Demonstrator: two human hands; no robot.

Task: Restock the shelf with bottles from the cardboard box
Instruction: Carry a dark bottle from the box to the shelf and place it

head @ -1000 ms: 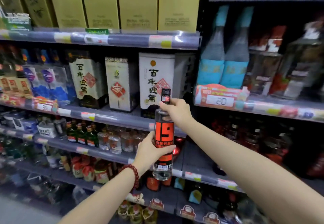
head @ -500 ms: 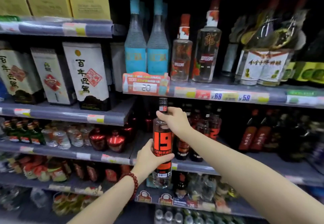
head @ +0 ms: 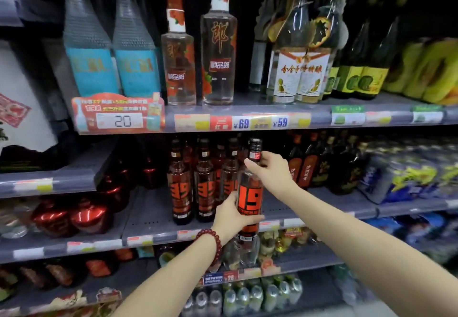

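Observation:
I hold a clear glass bottle [head: 250, 192] with a black cap and an orange "19" label upright in front of the middle shelf [head: 153, 220]. My left hand [head: 231, 217] wraps its lower body, a red bead bracelet on that wrist. My right hand [head: 270, 168] grips its neck just under the cap. Right behind and to the left stand several similar bottles [head: 190, 187] with orange "39" labels on that shelf. The held bottle's base hangs below the shelf's front edge. No cardboard box is in view.
The upper shelf [head: 247, 118] with price tags hangs just above the bottle's cap and carries blue bottles [head: 111, 51] and clear tall bottles [head: 218, 51]. Dark bottles [head: 309, 165] stand to the right, red round jars [head: 71, 215] to the left. Bare shelf surface lies in front of the "39" bottles.
The view has swung right and closer to the shelf. Both hands have carried the bottle to the row of "39" bottles on the middle shelf, keeping the same grips.

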